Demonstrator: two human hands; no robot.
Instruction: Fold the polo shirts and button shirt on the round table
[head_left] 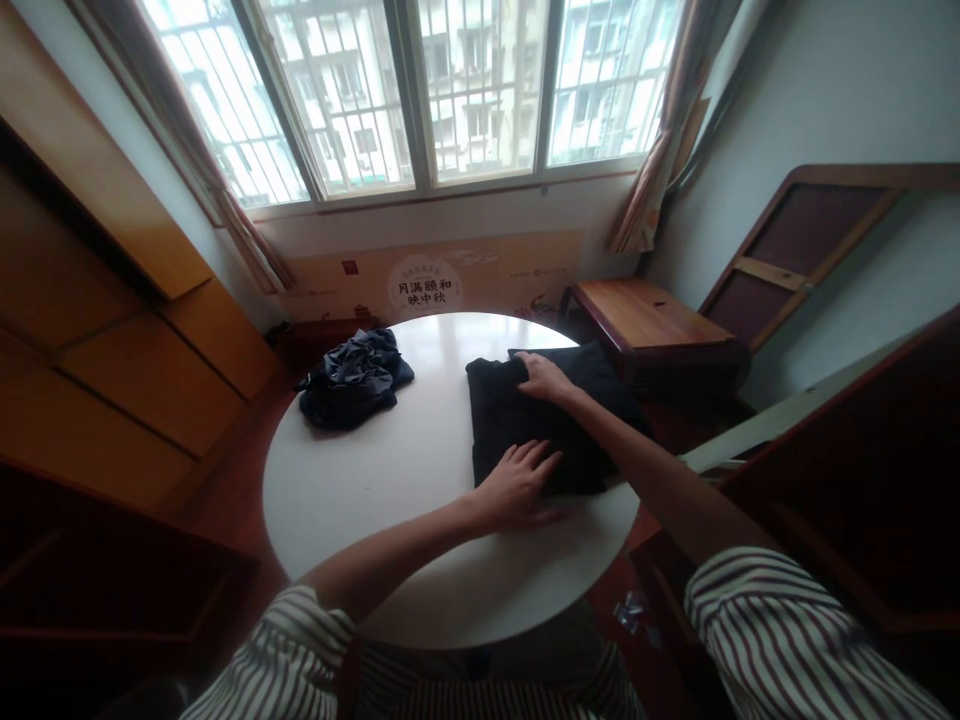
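Observation:
A black folded garment (502,410) lies flat on the right part of a round white table (337,510); its exact kind does not show. My left hand (519,485) rests on the garment's near edge, palm down with the fingers spread. Farther back, my right hand (546,380) lies on top of the garment near its far side, fingers stretched to the left and slightly bent. The right forearm crosses over the cloth and hides part of it. Across the table at the left sits a crumpled heap of dark clothes (356,375), apart from both hands.
A low wooden table (652,315) stands behind at the right, near a leaning framed panel (795,250). Wooden cabinets (150,390) line the left wall. Beyond the table are a printed board (322,280) and a barred window (480,90) with curtains. Clear plastic (630,612) lies on the floor.

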